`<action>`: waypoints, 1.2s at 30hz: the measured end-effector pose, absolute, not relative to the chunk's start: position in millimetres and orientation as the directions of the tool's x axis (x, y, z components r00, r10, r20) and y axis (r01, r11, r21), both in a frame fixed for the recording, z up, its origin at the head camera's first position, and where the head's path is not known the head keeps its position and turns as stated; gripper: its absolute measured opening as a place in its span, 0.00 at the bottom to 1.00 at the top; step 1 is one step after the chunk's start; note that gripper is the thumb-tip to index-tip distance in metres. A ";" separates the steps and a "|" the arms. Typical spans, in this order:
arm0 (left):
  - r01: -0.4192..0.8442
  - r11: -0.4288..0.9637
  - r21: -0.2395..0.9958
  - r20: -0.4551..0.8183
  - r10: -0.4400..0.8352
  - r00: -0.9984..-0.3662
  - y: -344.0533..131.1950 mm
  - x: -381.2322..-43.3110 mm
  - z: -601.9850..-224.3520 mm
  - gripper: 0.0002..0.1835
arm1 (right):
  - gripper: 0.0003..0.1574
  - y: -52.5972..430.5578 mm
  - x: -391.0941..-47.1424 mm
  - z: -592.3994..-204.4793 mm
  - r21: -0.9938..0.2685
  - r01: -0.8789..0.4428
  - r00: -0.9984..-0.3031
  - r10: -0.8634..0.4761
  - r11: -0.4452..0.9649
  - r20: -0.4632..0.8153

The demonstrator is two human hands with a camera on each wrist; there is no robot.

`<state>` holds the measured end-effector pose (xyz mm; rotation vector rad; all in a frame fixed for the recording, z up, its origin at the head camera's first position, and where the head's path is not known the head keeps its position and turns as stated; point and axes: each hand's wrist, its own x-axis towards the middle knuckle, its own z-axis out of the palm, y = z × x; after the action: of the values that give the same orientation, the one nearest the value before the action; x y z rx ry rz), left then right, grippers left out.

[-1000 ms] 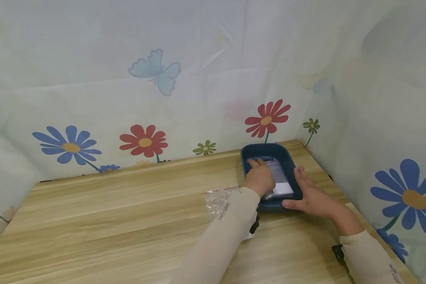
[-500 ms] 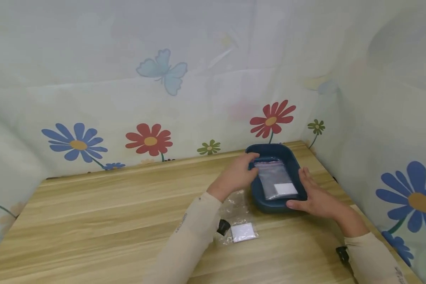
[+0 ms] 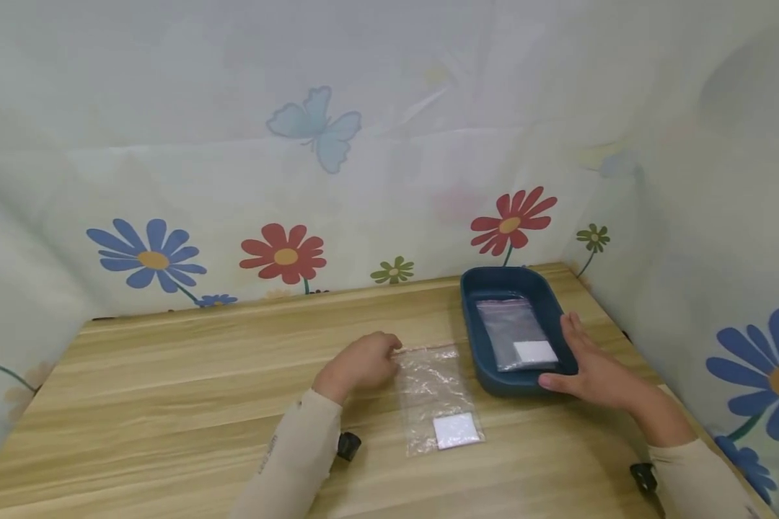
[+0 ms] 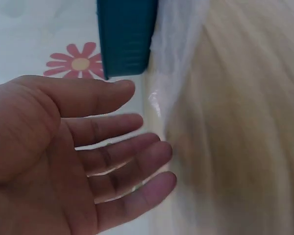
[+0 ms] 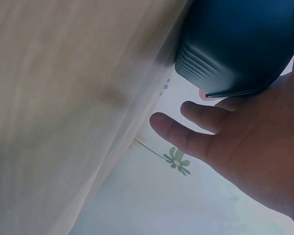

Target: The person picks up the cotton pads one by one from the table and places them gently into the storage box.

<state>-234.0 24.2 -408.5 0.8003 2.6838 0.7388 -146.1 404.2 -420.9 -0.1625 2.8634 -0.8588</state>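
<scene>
A dark blue plastic tray stands near the back right of the table. Inside it lies a clear zip bag with a white label. My right hand rests against the tray's near right corner, thumb at the near rim and fingers along the right side; the right wrist view shows its fingers straight. Left of the tray, a second clear zip bag with a white label lies flat on the table. My left hand is at that bag's upper left corner. In the left wrist view its fingers are loosely bent, apart from the thumb, holding nothing.
The wood-grain table meets a pale fabric backdrop printed with flowers at the back and sides. The table's right edge runs close beside the right forearm. A black strap piece sits at the left wrist.
My left hand has come out of the tray, leaving a zip bag lying in it, and moved left to the bag on the table. My right hand stays at the tray.
</scene>
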 end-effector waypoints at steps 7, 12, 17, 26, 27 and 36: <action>0.462 0.799 0.385 -0.083 0.528 -0.845 34.1 -229.6 -415.3 0.25 | 0.77 409.0 -141.1 -419.8 -0.576 -0.074 -0.983 -0.158 0.814 -0.098; 0.451 0.824 0.344 -0.097 0.509 -0.855 40.3 -227.6 -413.9 0.31 | 0.77 409.6 -141.2 -417.2 -0.576 -0.072 -0.982 -0.158 0.814 -0.101; 0.460 0.806 0.372 -0.092 0.526 -0.846 42.0 -229.4 -418.1 0.21 | 0.78 408.7 -142.6 -414.8 -0.572 -0.066 -0.982 -0.155 0.818 -0.108; 0.454 0.803 0.386 -0.087 0.522 -0.849 41.0 -230.0 -421.8 0.18 | 0.79 407.0 -145.3 -416.3 -0.580 -0.054 -0.980 -0.155 0.813 -0.127; 0.446 0.808 0.385 -0.087 0.513 -0.854 40.3 -230.1 -421.2 0.18 | 0.79 406.7 -145.6 -416.4 -0.580 -0.053 -0.980 -0.155 0.813 -0.128; 0.413 0.811 0.414 -0.043 0.471 -0.881 33.0 -234.1 -419.7 0.30 | 0.78 404.9 -146.6 -416.1 -0.571 -0.054 -0.978 -0.158 0.819 -0.135</action>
<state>-234.1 33.0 -419.7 0.6996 2.8516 0.6030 -146.6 404.9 -416.1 -0.1664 2.8265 -0.8790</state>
